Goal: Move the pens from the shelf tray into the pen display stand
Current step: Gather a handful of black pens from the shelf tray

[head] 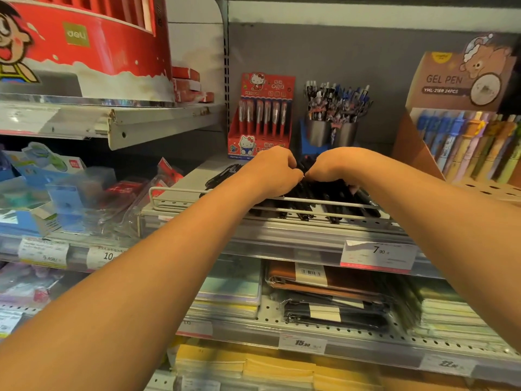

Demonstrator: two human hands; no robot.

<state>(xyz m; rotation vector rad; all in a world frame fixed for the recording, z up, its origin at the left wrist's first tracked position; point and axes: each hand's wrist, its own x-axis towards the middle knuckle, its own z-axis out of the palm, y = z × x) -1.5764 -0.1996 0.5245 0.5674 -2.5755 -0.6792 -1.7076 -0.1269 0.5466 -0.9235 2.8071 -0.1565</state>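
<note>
Both forearms extend from the near edge toward the middle shelf (pixel 282 230). At far left, a red round display (pixel 84 46) occupies the upper shelf. Left hand (pixel 272 170) is curled, knuckles up, over the black pens (pixel 324 193); it appears to grip some, though the fingertips are hidden. Behind it stands a red pen display stand (pixel 260 119) holding red pens upright. Right hand (pixel 331 166) is likewise curled on the same black pens, touching the left hand. These pens lie piled behind the wire rail (pixel 174 190) of the shelf tray. At right stands a brown gel pen box (pixel 462 80).
</note>
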